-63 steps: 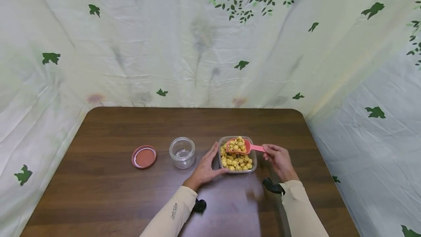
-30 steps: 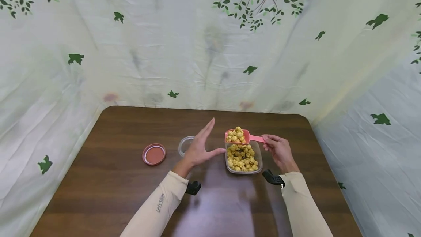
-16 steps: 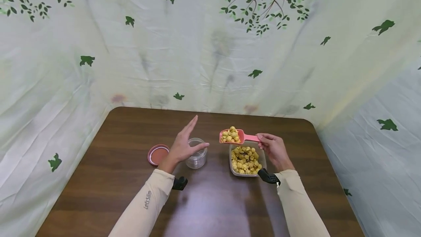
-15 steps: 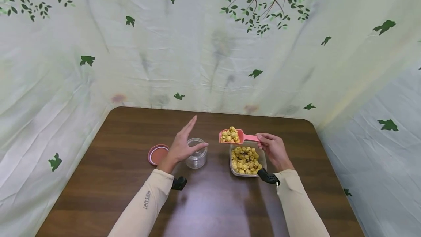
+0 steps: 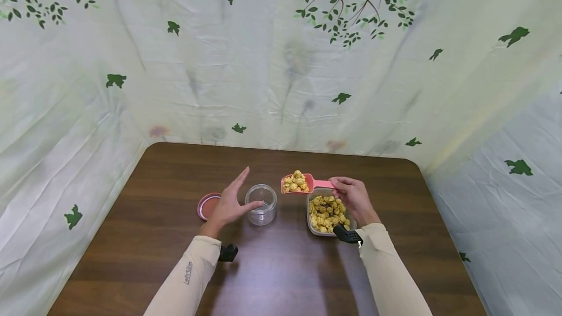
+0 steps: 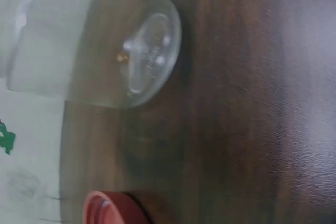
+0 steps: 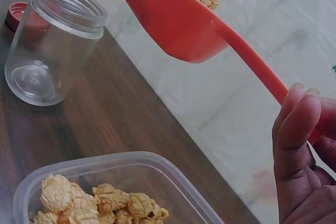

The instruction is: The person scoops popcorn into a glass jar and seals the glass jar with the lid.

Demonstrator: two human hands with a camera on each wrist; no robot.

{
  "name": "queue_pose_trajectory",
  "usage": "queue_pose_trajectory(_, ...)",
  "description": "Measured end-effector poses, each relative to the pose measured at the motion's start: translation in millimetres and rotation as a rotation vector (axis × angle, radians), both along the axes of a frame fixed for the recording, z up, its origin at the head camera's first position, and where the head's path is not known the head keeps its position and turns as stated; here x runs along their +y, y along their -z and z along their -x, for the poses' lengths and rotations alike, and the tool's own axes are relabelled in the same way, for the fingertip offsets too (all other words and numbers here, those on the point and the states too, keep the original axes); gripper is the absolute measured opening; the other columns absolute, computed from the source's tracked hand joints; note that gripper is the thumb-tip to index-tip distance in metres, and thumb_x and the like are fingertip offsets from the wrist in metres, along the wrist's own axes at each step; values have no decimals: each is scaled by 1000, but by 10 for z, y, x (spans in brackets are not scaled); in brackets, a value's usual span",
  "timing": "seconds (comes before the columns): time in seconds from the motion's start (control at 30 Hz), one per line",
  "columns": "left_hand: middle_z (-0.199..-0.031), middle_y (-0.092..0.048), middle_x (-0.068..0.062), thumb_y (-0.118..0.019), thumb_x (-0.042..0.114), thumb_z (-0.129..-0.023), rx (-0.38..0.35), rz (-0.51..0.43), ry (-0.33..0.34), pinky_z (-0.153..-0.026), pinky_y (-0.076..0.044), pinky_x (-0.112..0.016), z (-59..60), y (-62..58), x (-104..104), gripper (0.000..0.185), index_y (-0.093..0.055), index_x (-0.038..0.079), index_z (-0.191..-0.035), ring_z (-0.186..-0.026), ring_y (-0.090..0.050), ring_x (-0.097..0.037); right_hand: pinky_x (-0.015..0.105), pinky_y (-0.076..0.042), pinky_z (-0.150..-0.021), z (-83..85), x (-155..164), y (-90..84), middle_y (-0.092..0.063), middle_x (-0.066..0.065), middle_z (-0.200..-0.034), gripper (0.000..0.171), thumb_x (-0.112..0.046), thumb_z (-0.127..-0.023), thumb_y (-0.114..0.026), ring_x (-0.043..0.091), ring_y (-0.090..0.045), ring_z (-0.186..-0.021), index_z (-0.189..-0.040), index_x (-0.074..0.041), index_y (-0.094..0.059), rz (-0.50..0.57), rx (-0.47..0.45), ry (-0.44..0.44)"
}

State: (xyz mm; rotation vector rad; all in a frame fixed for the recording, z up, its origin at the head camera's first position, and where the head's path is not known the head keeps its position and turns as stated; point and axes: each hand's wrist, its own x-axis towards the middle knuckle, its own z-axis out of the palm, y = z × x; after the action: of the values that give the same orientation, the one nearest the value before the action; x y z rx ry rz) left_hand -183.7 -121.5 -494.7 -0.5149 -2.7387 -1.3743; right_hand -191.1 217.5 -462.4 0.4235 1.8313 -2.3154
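Her right hand pinches the loaded pink scoop level at the jar's three o'clock, while the spread left hand steadies it from nine.

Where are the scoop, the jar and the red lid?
scoop [image 5: 295, 184]: head view, on its heaped bowl.
jar [image 5: 261, 204]: head view, on its clear side wall.
lid [image 5: 205, 206]: head view, on the part showing left of the hand.

Pink scoop, yellow popcorn, clear jar, red lid.
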Motion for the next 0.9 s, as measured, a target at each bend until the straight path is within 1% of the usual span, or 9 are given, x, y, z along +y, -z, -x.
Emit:
queue_pose_trajectory(0.1,-157,-27,-9,-82,37,-74,-15,10,-2,-111,-26,-54,-17,79,-22,101,-24,12,-154,-141,-29,-34,17,-49,-52,3,-35,7,-66,2,-73,28,-1,-97,-53,6,-57,-55,-119,16,-56,-7,-4,-4)
queue_pose_trajectory(0.33,-155,-31,-11,-86,33,-69,2,-6,3,-112,-27,-52,-40,251,-38,103,-29,8,-152,-139,-32,-34,17,-49,-51,22,-118,17,-67,3,-72,20,2,-96,-54,7,-57,-54,-110,14,-62,30,18,-20)
queue_pose_trajectory(0.43,-155,-32,-11,-88,32,-67,-10,-13,-4,-111,-28,-52,-63,308,-42,105,-30,8,-151,-139,-33,-35,17,-48,-51,31,-152,20,-66,3,-72,21,3,-96,-52,7,-57,-55,-111,16,-60,23,28,-32)
queue_pose_trajectory(0.67,-154,-34,-12,-88,35,-65,-55,-15,-20,-110,-29,-54,-121,386,-22,106,-32,10,-151,-138,-34,-35,17,-47,-51,53,-237,45,-63,3,-69,29,1,-96,-54,7,-55,-55,-117,21,-53,-4,29,-48)
queue_pose_trajectory(0.83,-150,-38,-16,-89,35,-65,-86,-44,-41,-109,-31,-56,-139,419,4,104,-34,12,-150,-136,-37,-37,17,-47,-49,60,-300,36,-64,4,-70,26,2,-95,-55,7,-55,-53,-114,21,-56,16,36,-54)
queue_pose_trajectory(0.9,-148,-41,-18,-88,34,-65,-85,-54,-49,-108,-32,-56,-142,432,14,102,-36,10,-149,-135,-38,-38,17,-47,-49,61,-320,29,-65,6,-71,21,3,-95,-55,7,-55,-53,-108,18,-60,33,40,-53)
